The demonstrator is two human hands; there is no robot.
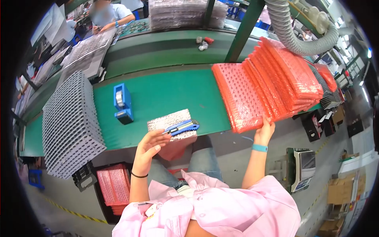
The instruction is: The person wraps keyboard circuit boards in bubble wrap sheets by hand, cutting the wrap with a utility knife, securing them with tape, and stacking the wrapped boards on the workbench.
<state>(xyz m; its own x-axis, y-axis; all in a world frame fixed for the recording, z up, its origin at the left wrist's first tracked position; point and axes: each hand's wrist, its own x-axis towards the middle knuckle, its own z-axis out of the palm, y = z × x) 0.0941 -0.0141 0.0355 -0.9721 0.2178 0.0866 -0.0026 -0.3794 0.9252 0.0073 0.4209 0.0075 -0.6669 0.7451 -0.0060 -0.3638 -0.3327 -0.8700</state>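
Observation:
On the green table, my left hand [152, 144] is near the front edge, fingers apart, its fingertips at the end of a blue utility knife [182, 127]. The knife lies on a small silvery, speckled pad [167, 119]. At the right, my right hand [264, 131] has its thumb and fingers closed on the lower edge of a red bubble-wrap bag [241, 93]. That bag lies against a tall leaning stack of red bubble-wrap bags [282, 79]. Left of the pad stands a blue tape dispenser [123, 103].
A tall stack of grey trays [71, 122] stands at the left. A black crate holding red bags [114, 187] is below the table. A grey hose [304, 47] hangs at upper right beside a green post [244, 31]. Another person [112, 17] sits across the conveyor.

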